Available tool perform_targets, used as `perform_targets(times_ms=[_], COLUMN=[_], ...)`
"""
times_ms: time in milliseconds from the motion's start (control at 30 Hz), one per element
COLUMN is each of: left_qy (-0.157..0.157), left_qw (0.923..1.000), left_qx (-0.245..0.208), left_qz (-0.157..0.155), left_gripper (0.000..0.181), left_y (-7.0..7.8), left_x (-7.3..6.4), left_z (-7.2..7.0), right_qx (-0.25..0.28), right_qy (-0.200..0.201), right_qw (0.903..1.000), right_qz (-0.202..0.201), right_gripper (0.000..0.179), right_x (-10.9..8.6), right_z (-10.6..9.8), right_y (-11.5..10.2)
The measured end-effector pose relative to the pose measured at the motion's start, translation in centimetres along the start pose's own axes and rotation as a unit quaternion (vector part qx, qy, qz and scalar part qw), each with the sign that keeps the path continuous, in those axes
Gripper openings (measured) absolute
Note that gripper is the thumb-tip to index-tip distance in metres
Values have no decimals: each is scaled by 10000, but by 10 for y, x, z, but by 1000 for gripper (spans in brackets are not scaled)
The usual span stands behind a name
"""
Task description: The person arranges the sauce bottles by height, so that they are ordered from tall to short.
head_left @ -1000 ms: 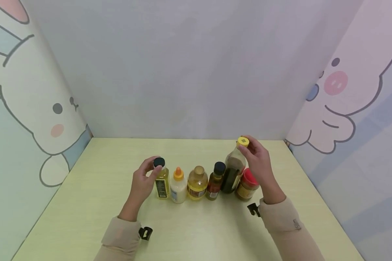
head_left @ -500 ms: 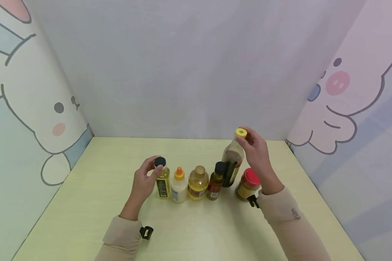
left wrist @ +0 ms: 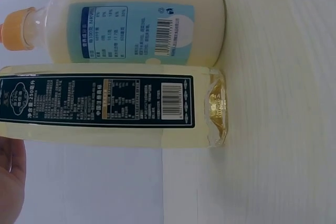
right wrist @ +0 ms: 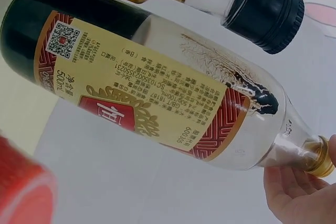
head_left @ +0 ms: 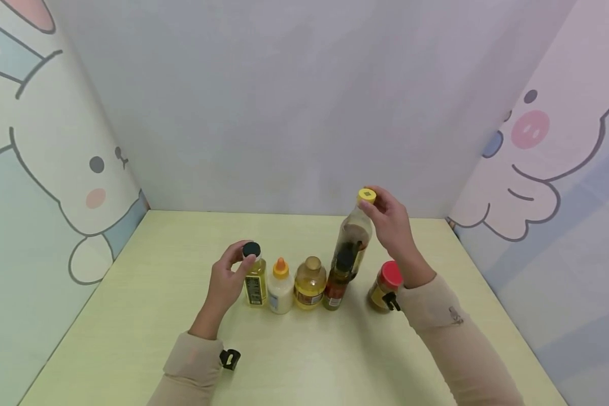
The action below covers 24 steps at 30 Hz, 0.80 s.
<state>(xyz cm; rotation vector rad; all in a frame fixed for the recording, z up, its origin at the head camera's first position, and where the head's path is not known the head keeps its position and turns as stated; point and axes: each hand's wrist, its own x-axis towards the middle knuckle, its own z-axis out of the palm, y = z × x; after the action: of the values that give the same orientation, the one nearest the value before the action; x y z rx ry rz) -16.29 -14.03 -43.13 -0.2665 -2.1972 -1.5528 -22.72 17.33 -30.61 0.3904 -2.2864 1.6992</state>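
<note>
In the head view my left hand [head_left: 228,277] pinches the dark cap of a small, square bottle of yellow oil [head_left: 256,285], which stands upright at the row's left end. The left wrist view shows this oil bottle [left wrist: 105,103] beside the white bottle. My right hand [head_left: 389,221] grips the yellow-capped neck of a tall vinegar bottle [head_left: 352,234] with dark liquid. It leans behind the black-capped bottle [head_left: 336,290], which hides its lower part, so whether its base touches the table cannot be told. The right wrist view shows the vinegar bottle's label [right wrist: 142,93].
Between the hands stand a white bottle with an orange nozzle [head_left: 281,293] and a round bottle of yellow liquid [head_left: 310,287]. A red-lidded jar [head_left: 383,290] stands apart at the right. A grey wall [head_left: 294,113] backs the pale table [head_left: 294,361].
My right hand has moved the vinegar bottle back and left, from beside the red-lidded jar to behind the black-capped bottle. My left hand keeps its hold on the oil bottle.
</note>
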Motion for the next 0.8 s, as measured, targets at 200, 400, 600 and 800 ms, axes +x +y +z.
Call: perform_targets(times_ms=[200,400,600,800], left_qy=[48,48,58,80], left_qw=[9997,9994,9997,9998], left_qx=[-127,-161,-146,-115], left_qz=[198,297,207,159], left_gripper=[31,28,27,28], left_y=[11,36,39,38], left_x=[0,-4,-5,-5], left_z=[-1,-6,-8,-7], right_qx=[-112,-235,-95,-150], right_qy=[-131,-165,-276,-385], right_qw=[9999,9996,9996,9991], right_qz=[-15,-1,59,7], right_gripper=[37,36,35,34], right_x=[9,17,24,33], right_z=[4,12,21,26], right_y=[-6,-15,-21,-23])
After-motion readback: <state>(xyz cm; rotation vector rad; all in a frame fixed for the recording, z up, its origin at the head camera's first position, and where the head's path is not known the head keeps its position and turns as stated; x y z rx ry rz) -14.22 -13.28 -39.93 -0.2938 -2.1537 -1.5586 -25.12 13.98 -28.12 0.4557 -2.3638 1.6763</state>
